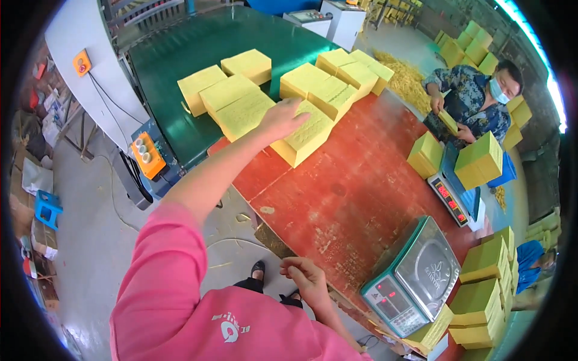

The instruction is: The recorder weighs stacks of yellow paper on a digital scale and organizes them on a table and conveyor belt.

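Note:
My left hand (284, 122) reaches across to the far left part of the red table. Its fingers are stretched out and rest on or just over a block-shaped stack of yellow paper (304, 135) with a patterned top. Beside that hand lie more yellow stacks, one pair (238, 105) to its left and another group (319, 90) beyond it. My right hand (308, 283) hovers low by the table's near edge, fingers loosely bent and apart, with nothing visible in it.
A green conveyor belt (180, 126) meets the red table (337, 198). Nearer right stands a scale (415, 277), with yellow stacks (481, 295) beside it. Across the table, a co-worker (472, 99) holds a yellow bundle near a second scale (454, 186). An orange button box (147, 155) stands left.

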`<state>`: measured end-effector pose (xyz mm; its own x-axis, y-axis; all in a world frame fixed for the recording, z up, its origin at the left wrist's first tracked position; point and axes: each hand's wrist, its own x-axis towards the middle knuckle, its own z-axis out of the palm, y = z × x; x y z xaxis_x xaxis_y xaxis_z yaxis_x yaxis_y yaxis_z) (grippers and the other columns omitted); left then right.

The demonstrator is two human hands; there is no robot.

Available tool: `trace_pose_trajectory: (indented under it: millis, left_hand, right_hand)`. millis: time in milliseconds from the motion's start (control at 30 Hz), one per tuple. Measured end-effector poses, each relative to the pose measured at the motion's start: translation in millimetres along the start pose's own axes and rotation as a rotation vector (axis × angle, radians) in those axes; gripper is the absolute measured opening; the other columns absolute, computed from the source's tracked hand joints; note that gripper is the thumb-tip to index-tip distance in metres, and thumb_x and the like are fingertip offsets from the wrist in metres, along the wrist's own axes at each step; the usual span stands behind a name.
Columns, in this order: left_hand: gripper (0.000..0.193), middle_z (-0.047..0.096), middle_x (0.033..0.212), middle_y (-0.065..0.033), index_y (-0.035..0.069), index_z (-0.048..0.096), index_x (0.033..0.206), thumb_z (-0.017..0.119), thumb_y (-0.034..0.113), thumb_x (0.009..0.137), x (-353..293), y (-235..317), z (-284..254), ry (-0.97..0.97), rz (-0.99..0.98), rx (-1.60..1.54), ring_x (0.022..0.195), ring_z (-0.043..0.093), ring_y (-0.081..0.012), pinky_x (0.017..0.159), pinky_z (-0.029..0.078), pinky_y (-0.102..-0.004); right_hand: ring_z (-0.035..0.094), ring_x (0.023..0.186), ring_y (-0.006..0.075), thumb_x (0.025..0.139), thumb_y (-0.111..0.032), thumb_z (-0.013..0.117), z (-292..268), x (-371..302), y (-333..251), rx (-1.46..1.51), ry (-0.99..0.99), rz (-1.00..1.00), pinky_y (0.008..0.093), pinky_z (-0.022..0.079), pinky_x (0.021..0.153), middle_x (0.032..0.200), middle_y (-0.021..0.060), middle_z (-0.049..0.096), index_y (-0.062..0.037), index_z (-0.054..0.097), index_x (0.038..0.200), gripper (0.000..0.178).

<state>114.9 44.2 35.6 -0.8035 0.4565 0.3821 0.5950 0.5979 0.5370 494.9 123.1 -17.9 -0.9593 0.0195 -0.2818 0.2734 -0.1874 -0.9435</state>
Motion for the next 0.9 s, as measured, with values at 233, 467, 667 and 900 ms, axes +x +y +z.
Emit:
trace_pose_trajectory:
  millis: [233, 467, 667, 900]
  left_hand:
    - [0.065, 0.041, 0.143, -0.0253, -0.003, 0.044, 0.134, 0.054, 0.045, 0.091, -32, -9, 48, -0.089, 0.182, 0.271, 0.132, 0.040, -0.0385, 0.109, 0.035, -0.0444]
    - [0.068, 0.039, 0.142, -0.0268, -0.006, 0.045, 0.133, 0.063, 0.037, 0.084, -195, 78, -15, -0.284, 0.356, 0.113, 0.127, 0.043, -0.0426, 0.106, 0.036, -0.0491]
    - [0.062, 0.049, 0.135, -0.0226, -0.002, 0.046, 0.135, 0.065, 0.034, 0.088, -256, 71, -5, -0.100, 0.024, -0.154, 0.122, 0.050, -0.0344, 0.101, 0.040, -0.0466]
    - [0.051, 0.053, 0.135, -0.0120, 0.004, 0.044, 0.139, 0.052, 0.035, 0.099, -236, 163, 59, -0.414, -0.608, -1.527, 0.117, 0.057, -0.0230, 0.097, 0.050, -0.0389]
  right_hand:
    - [0.063, 0.101, 0.0222, 0.097, -0.010, 0.053, 9, 29, 55, 0.293, 0.002, 0.239, 0.0351, 0.051, 0.086, 0.112, 0.0147, 0.064, 0.0061, 0.052, 0.127, 0.035]
    - [0.032, 0.140, 0.0305, 0.086, -0.015, 0.057, 16, 37, 86, 0.865, -0.019, 0.171, 0.0471, 0.028, 0.113, 0.155, 0.0114, 0.028, -0.0060, 0.020, 0.152, 0.076]
    - [0.030, 0.141, 0.0240, 0.085, -0.011, 0.056, -3, -22, 30, 0.621, -0.093, 0.014, 0.0367, 0.028, 0.111, 0.157, 0.0108, 0.026, -0.0051, 0.020, 0.154, 0.077]
    - [0.025, 0.141, 0.0446, 0.083, -0.030, 0.070, -71, -89, -74, -0.774, 0.476, -0.686, 0.0521, 0.026, 0.113, 0.154, 0.0231, 0.026, -0.0064, 0.039, 0.146, 0.074]
